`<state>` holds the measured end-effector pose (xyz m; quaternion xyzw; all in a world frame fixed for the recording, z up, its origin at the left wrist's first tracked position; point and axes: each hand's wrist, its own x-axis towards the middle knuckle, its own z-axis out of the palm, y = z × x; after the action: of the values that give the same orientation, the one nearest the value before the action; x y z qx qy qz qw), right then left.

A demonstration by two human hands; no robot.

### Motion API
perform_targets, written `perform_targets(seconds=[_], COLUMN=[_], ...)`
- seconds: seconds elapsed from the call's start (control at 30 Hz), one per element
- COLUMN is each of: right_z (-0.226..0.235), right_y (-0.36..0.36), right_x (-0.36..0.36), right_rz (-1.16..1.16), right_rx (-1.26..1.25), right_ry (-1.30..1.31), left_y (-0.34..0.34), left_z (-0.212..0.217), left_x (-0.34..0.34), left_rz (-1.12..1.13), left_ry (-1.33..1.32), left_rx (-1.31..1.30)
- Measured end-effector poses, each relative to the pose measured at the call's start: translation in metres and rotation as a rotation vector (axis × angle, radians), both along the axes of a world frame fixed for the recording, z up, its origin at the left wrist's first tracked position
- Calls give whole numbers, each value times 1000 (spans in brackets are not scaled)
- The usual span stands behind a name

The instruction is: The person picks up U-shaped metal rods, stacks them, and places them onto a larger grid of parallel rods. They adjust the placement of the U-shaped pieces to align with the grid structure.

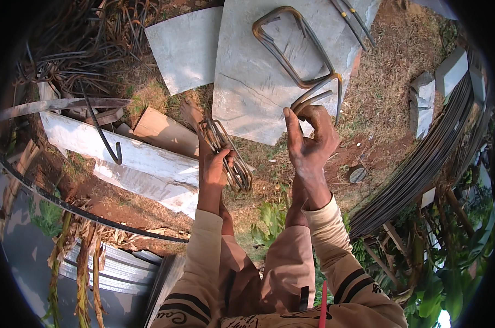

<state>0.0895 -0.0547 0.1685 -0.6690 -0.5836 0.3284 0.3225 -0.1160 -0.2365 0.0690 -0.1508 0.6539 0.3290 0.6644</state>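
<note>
My right hand (315,142) is raised in front of me, thumb and fingers closed around the near ends of bent steel rebar stirrups (313,83). These form a rounded rectangular frame that stretches away over a grey sheet (247,104). One loose-looking end hangs down beside my fingers. Lower and to the left, my left hand (217,167) grips a bundle of narrow rebar stirrups (237,169), its thumb laid across the bars. That bundle hangs near my lower leg, beside a bare foot (191,113).
Tangled bent rebar (67,60) fills the far left. A hooked rod (101,130) crosses a long white board (121,142). Two straight rods (354,24) lie at the far edge. Long bundled bars (422,158) curve along the right, beside green plants (444,284).
</note>
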Motion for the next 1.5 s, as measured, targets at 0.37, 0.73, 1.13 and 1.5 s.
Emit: perform_targets(seconds=[0.37, 0.73, 1.13, 1.5], right_z=[-138, -157, -158, -86], right_y=[95, 103, 101, -21], right_x=[-54, -55, -46, -31], right_rz=[-48, 34, 77, 86], right_rx=[354, 259, 179, -589], right_ry=[-120, -184, -183, 333], left_y=[-9, -2, 1, 16], left_z=[-13, -2, 0, 20], left_x=[-14, -11, -1, 14], left_rz=[45, -9, 54, 129], left_ry=[-44, 32, -49, -177], left_rx=[48, 9, 134, 253])
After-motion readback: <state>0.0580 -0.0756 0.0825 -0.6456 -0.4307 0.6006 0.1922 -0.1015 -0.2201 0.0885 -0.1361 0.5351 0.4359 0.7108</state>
